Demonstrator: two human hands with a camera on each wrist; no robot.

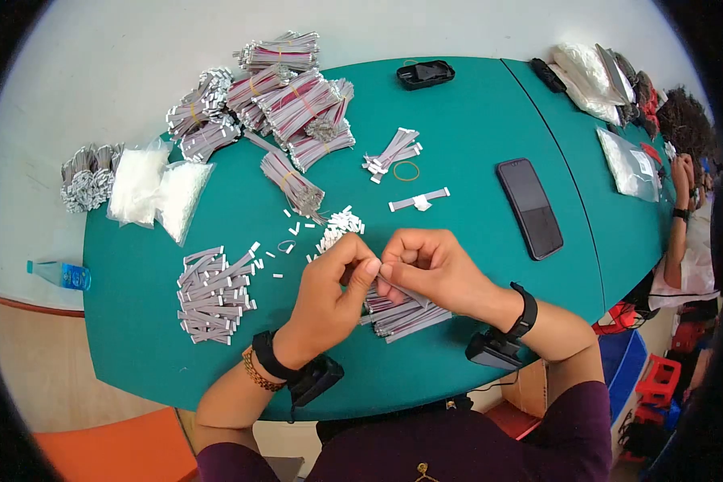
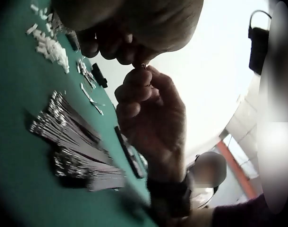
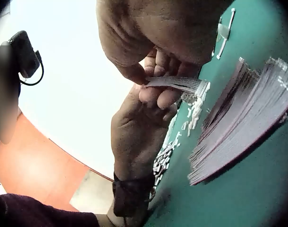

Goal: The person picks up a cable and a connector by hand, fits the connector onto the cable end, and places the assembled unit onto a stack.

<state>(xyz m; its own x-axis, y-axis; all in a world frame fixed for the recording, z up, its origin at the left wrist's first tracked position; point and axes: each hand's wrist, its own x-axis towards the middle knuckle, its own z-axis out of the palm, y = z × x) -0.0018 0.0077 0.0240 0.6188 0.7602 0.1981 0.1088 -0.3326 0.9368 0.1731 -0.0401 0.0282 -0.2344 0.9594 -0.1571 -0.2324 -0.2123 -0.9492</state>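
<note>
With my left hand (image 1: 329, 293) and my right hand (image 1: 446, 269) meeting at the fingertips, I pinch the end of one flat grey cable (image 3: 179, 84) above the near edge of the green desk (image 1: 466, 201), where a grey cable bundle (image 1: 410, 321) lies below and small white connectors (image 1: 342, 228) lie farther in.

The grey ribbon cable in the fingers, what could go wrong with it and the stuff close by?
The ribbon cable looks thin and is held by the fingertips, so it might slip or bend. The tiny white pieces lie loose beside the left hand, so a bump could scatter them.
</note>
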